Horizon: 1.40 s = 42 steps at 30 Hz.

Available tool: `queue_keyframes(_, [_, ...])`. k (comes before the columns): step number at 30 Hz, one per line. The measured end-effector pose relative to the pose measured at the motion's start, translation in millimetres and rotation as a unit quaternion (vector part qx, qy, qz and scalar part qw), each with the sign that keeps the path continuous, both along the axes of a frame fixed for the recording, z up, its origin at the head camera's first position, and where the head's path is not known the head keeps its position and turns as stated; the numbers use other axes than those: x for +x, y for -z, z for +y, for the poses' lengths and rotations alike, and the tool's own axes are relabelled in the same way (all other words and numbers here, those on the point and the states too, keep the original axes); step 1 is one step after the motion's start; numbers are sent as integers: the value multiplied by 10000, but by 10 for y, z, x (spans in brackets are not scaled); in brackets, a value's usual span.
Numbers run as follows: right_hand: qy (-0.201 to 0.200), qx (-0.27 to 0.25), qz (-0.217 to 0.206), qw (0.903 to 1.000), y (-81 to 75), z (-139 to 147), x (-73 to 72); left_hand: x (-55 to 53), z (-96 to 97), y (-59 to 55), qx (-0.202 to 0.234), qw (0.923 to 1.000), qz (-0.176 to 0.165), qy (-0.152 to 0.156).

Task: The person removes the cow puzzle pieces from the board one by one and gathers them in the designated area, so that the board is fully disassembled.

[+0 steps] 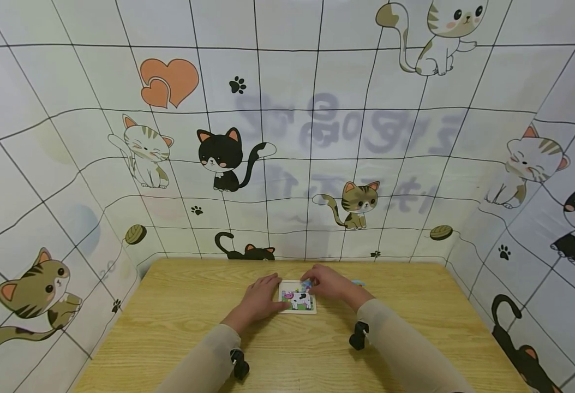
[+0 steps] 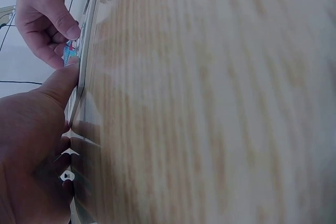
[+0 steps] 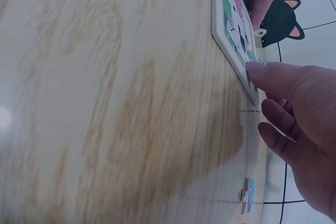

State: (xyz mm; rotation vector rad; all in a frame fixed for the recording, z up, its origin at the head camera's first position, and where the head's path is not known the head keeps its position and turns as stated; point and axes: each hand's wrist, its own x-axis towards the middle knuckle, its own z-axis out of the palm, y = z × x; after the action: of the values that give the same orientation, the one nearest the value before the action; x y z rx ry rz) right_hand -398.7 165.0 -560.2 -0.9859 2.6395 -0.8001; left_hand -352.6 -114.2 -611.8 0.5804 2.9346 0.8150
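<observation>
A small framed jigsaw puzzle (image 1: 297,309) with a cow picture lies flat toward the back of the table. My left hand (image 1: 260,299) rests at its left side, fairly straight thumb on the board's edge and fingers reaching toward the back. At the upper right corner my right hand (image 1: 329,283) pinches a small bluish puzzle piece (image 1: 306,285) between thumb and fingers, right at the board. That piece (image 2: 69,52) shows partly in the left wrist view, its rest covered by fingers. In the right wrist view, the right thumb touches the puzzle (image 3: 239,32) near its corner.
Another puzzle piece (image 3: 248,195) lies on the wooden table (image 1: 194,305) to the right of the board, mostly behind the right hand in the head view. Cat-patterned cloth walls (image 1: 287,164) rise at the table's back and sides.
</observation>
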Motion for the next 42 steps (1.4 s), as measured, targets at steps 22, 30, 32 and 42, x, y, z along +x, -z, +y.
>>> queue_keyframes(22, [55,-81,813,9966,-63,68,108,67,33,-85,-123,9999,-19,-55])
queue_keyframes(30, [-89,-175,1050,9943,-141,170,171,1,5,25,37,10000,87,-17])
queue_keyframes(32, [-90,-136,1066,9942,-165,196,183,2,8,22,22,9999,121,-24])
queue_keyframes(42, [-24,-431,769,9961,-263,378,214,46,32,-30,-96,9999,75,-46])
